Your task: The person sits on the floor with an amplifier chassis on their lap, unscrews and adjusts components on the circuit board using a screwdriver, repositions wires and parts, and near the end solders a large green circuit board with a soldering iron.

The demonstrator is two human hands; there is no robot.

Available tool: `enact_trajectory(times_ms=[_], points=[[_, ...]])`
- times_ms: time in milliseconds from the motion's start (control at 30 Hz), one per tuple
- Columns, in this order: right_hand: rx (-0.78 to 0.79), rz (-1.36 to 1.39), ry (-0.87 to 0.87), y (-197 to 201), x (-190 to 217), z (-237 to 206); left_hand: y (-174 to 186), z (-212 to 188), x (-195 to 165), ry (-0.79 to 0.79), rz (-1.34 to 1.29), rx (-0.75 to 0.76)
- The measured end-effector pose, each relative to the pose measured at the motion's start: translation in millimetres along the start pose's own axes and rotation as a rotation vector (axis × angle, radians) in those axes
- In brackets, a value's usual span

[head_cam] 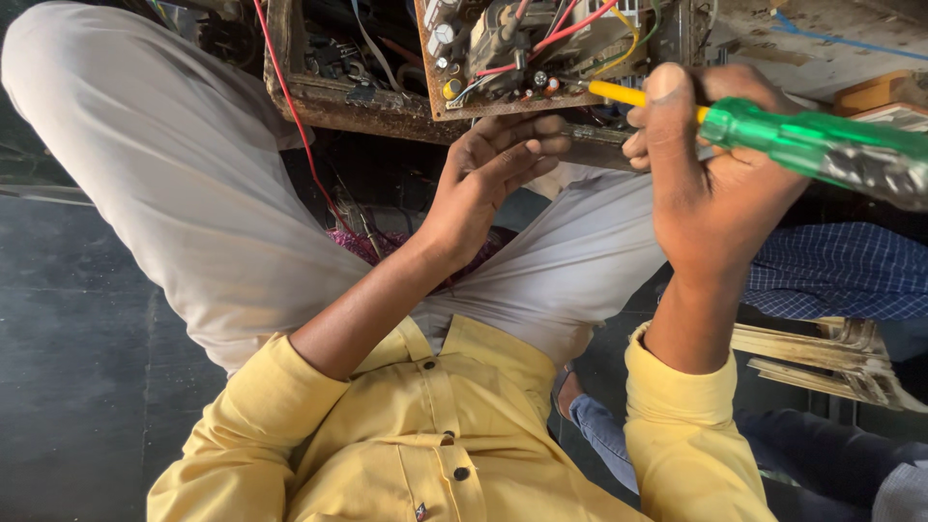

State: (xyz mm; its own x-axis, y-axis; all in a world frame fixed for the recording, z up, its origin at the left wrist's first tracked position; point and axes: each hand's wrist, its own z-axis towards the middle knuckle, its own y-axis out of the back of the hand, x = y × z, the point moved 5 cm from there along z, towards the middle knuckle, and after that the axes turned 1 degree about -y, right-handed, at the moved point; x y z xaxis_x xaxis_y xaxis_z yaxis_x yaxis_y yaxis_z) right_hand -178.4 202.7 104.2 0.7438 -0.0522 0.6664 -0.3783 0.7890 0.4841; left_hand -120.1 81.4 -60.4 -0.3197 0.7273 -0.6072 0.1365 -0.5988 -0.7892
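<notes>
1. A slip of the screwdriver [773, 140] could be caused by its slanted approach; nearby wires [570, 34] or parts on the circuit board [503, 58] at 12 o'clock could be scraped or bridged
2. The board could tip, being propped only from beneath at its front edge
3. The right hand [710, 184] is closed tightly around the green handle, its yellow shaft pointed toward 9 o'clock at the board
4. The left hand [488, 179] is half curled; its fingertips are pressed under the board edge, nothing being gripped
</notes>
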Motion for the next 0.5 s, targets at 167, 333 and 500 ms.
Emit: enact_trajectory(times_ms=[167, 333, 500], points=[[0.034, -0.054, -0.009, -2.3, 0.4, 3.0, 0.1, 0.9, 1.7, -0.004, -0.044, 0.038], [0.03, -0.018, 0.011, 1.4, -4.5, 2.6, 1.0, 1.8, 1.9, 0.008, -0.04, 0.04], [-0.066, -0.024, -0.01, 18.6, 12.7, -5.2, -6.3, -0.5, -3.3, 0.015, -0.045, 0.058]])
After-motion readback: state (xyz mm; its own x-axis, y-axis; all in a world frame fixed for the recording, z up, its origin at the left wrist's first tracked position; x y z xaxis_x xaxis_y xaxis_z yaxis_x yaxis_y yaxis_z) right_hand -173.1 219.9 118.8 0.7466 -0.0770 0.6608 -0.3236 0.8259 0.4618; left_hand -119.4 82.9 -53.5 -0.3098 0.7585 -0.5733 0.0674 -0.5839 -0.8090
